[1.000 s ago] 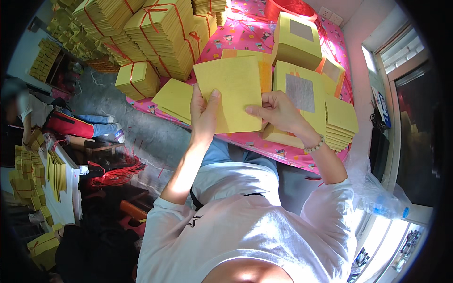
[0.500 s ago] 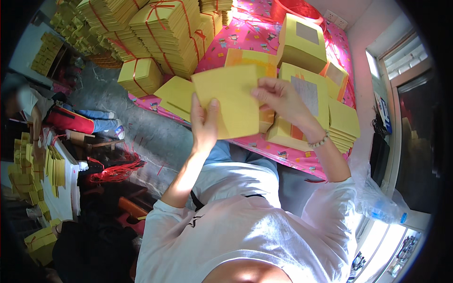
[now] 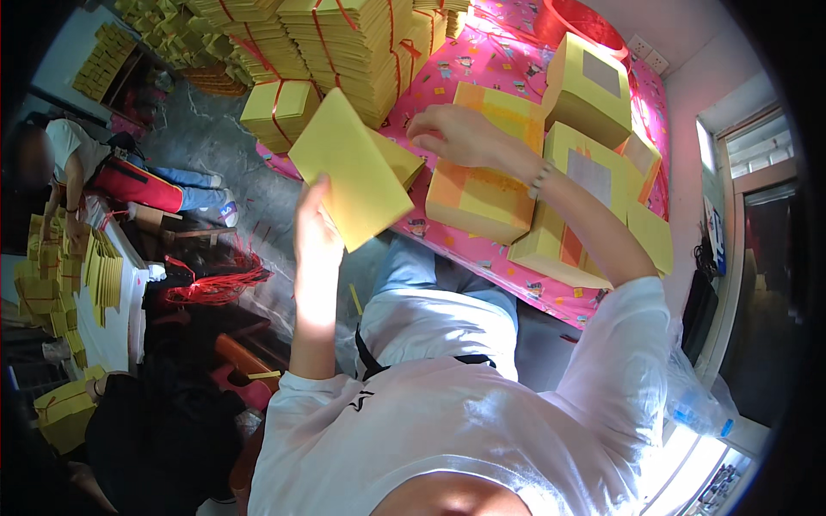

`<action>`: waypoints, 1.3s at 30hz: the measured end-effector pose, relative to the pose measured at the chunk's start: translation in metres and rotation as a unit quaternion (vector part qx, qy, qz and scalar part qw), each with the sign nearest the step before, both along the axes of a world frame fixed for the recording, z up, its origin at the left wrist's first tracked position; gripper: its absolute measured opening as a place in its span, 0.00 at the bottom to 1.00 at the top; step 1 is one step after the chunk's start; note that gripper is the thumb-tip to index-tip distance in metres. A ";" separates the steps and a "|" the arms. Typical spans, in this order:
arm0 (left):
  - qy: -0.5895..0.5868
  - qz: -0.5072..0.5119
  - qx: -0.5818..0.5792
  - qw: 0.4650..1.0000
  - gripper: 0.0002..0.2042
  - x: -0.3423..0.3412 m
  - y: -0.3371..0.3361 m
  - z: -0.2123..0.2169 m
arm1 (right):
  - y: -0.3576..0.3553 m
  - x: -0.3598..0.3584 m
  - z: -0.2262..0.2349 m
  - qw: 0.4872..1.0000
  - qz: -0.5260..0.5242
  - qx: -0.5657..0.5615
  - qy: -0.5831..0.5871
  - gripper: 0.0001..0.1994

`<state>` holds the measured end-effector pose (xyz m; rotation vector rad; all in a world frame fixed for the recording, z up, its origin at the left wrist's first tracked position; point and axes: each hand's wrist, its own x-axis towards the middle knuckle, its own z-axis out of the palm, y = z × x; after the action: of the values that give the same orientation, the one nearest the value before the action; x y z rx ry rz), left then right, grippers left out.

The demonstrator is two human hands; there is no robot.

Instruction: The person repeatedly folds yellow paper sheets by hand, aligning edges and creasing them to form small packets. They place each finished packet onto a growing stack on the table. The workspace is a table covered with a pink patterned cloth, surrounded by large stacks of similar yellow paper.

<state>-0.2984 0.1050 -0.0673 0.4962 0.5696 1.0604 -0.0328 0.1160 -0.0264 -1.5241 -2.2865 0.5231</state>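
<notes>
My left hand [image 3: 320, 230] grips a flat square of yellow paper [image 3: 351, 168] by its lower left edge and holds it tilted over the table's near edge. To the right of the paper, my right hand [image 3: 460, 136] is raised with its fingers loosely bent, and nothing shows between them. A beaded bracelet [image 3: 539, 179] circles that wrist. Below the right hand lies a block of stacked yellow paper [image 3: 482, 193] with orange marks along its top and side. Partly hidden behind the held square is more yellow paper [image 3: 400, 159] on the table.
The table has a pink patterned cover [image 3: 447, 73]. Yellow blocks with grey patches [image 3: 589, 172] stand at right, a red basin [image 3: 585, 27] behind. Tall bundles tied with red string [image 3: 348, 52] rise at far left. Other people [image 3: 73, 150] work at a white table [image 3: 112, 322].
The yellow square has moved left and turned to a slant in my left hand. My right hand has let go of its edge and moved left and slightly up.
</notes>
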 end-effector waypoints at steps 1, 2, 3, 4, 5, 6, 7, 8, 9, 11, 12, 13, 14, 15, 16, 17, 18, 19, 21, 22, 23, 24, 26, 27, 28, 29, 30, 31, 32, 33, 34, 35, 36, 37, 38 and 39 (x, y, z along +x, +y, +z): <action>-0.033 -0.016 -0.021 0.999 0.17 -0.006 0.009 -0.006 | 0.010 -0.005 -0.004 0.996 0.020 -0.005 -0.084 0.12; -0.065 -0.031 -0.042 0.997 0.17 -0.011 0.017 -0.012 | 0.022 -0.010 -0.013 0.994 0.021 -0.037 -0.099 0.12; -0.099 -0.044 -0.062 0.992 0.17 -0.015 0.024 -0.020 | 0.035 -0.015 -0.024 0.991 0.025 -0.069 -0.116 0.12; -0.130 -0.070 -0.072 0.986 0.17 -0.016 0.030 -0.027 | 0.045 -0.019 -0.029 0.986 0.029 -0.100 -0.133 0.12; -0.121 -0.078 -0.077 0.987 0.17 -0.017 0.035 -0.037 | 0.052 -0.020 -0.034 0.984 0.026 -0.132 -0.116 0.12; -0.112 -0.089 -0.082 0.986 0.17 -0.013 0.038 -0.043 | 0.056 -0.020 -0.037 0.981 0.021 -0.165 -0.098 0.12; -0.103 -0.100 -0.087 0.986 0.16 -0.010 0.040 -0.049 | 0.060 -0.020 -0.040 0.977 0.015 -0.197 -0.080 0.13; -0.078 -0.079 -0.105 0.988 0.15 -0.004 0.040 -0.056 | 0.063 -0.019 -0.045 0.979 0.022 -0.187 -0.074 0.14; -0.048 -0.051 -0.097 0.993 0.15 0.000 0.038 -0.060 | 0.065 -0.019 -0.050 0.981 0.030 -0.177 -0.069 0.15; 0.014 0.004 -0.080 0.997 0.14 0.004 0.036 -0.073 | 0.068 -0.017 -0.060 0.984 0.037 -0.162 -0.065 0.18; -0.003 -0.012 -0.091 0.996 0.13 0.001 0.035 -0.079 | 0.067 -0.019 -0.062 0.985 0.037 -0.158 -0.067 0.19; 0.009 0.002 -0.095 0.995 0.13 0.002 0.033 -0.086 | 0.066 -0.020 -0.063 0.985 0.038 -0.153 -0.068 0.21; 0.020 0.016 -0.099 0.995 0.13 0.004 0.031 -0.094 | 0.068 -0.022 -0.063 0.985 0.046 -0.145 -0.087 0.23; 0.032 0.030 -0.103 0.994 0.13 0.005 0.029 -0.098 | 0.068 -0.022 -0.064 0.983 0.051 -0.141 -0.102 0.23; 0.027 0.028 -0.100 0.994 0.13 0.005 0.029 -0.102 | 0.069 -0.023 -0.064 0.982 0.057 -0.138 -0.117 0.24; 0.040 0.038 -0.097 0.994 0.13 0.006 0.029 -0.106 | 0.071 -0.023 -0.065 0.980 0.063 -0.134 -0.131 0.24; 0.052 0.049 -0.092 0.993 0.14 0.009 0.029 -0.108 | 0.072 -0.023 -0.062 0.979 0.066 -0.156 -0.113 0.22; 0.063 0.060 -0.088 0.992 0.14 0.011 0.028 -0.110 | 0.074 -0.022 -0.060 0.977 0.068 -0.177 -0.095 0.21; 0.077 0.064 -0.069 0.993 0.17 0.012 0.025 -0.113 | 0.079 -0.018 -0.063 0.978 0.072 -0.189 -0.046 0.18; 0.084 0.064 -0.059 0.993 0.18 0.013 0.024 -0.114 | 0.082 -0.012 -0.068 0.981 0.074 -0.178 -0.014 0.16; 0.090 0.060 -0.049 0.993 0.18 0.014 0.023 -0.115 | 0.084 -0.008 -0.074 0.983 0.076 -0.168 0.018 0.15; 0.097 0.060 -0.039 0.993 0.18 0.014 0.022 -0.116 | 0.084 -0.010 -0.071 0.981 0.049 -0.185 0.035 0.15; 0.108 0.063 -0.034 0.992 0.18 0.014 0.022 -0.117 | 0.081 -0.018 -0.066 0.974 -0.004 -0.218 0.067 0.15; 0.112 0.067 -0.039 0.991 0.18 0.015 0.023 -0.116 | 0.079 -0.020 -0.064 0.977 -0.007 -0.210 0.041 0.16; 0.117 0.071 -0.043 0.990 0.18 0.015 0.024 -0.115 | 0.077 -0.023 -0.061 0.979 -0.009 -0.202 0.015 0.17; 0.128 0.069 -0.045 0.988 0.18 0.016 0.025 -0.114 | 0.075 -0.025 -0.059 0.981 -0.012 -0.194 -0.010 0.17; 0.140 0.067 -0.047 0.987 0.17 0.016 0.026 -0.111 | 0.075 -0.026 -0.061 0.982 -0.021 -0.185 -0.022 0.17; 0.152 0.065 -0.049 0.985 0.17 0.016 0.026 -0.109 | 0.075 -0.026 -0.064 0.983 -0.030 -0.176 -0.034 0.18; 0.161 0.065 -0.046 0.984 0.17 0.017 0.027 -0.106 | 0.075 -0.027 -0.066 0.984 -0.038 -0.166 -0.046 0.18; 0.171 0.064 -0.044 0.982 0.17 0.019 0.027 -0.103 | 0.077 -0.028 -0.068 0.981 -0.045 -0.180 -0.064 0.17; 0.180 0.063 -0.042 0.981 0.17 0.020 0.027 -0.101 | 0.081 -0.028 -0.070 0.977 -0.051 -0.193 -0.081 0.17; 0.189 0.060 -0.031 0.980 0.17 0.021 0.028 -0.101 | 0.083 -0.028 -0.071 0.972 -0.057 -0.206 -0.099 0.17; 0.197 0.058 -0.021 0.978 0.17 0.022 0.029 -0.102 | 0.084 -0.027 -0.075 0.975 -0.064 -0.195 -0.087 0.15; 0.206 0.056 -0.011 0.977 0.17 0.023 0.030 -0.102 | 0.083 -0.025 -0.079 0.978 -0.071 -0.184 -0.075 0.14; 0.211 0.059 0.000 0.976 0.16 0.023 0.030 -0.103 | 0.084 -0.024 -0.083 0.980 -0.079 -0.172 -0.063 0.13; 0.216 0.064 0.011 0.974 0.16 0.025 0.029 -0.101 | 0.084 -0.025 -0.081 0.979 -0.084 -0.174 -0.067 0.13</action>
<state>-0.2737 0.1344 -0.1685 0.7243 0.9860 1.0868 -0.0581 0.1996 -0.1078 -1.9503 -2.2200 0.8302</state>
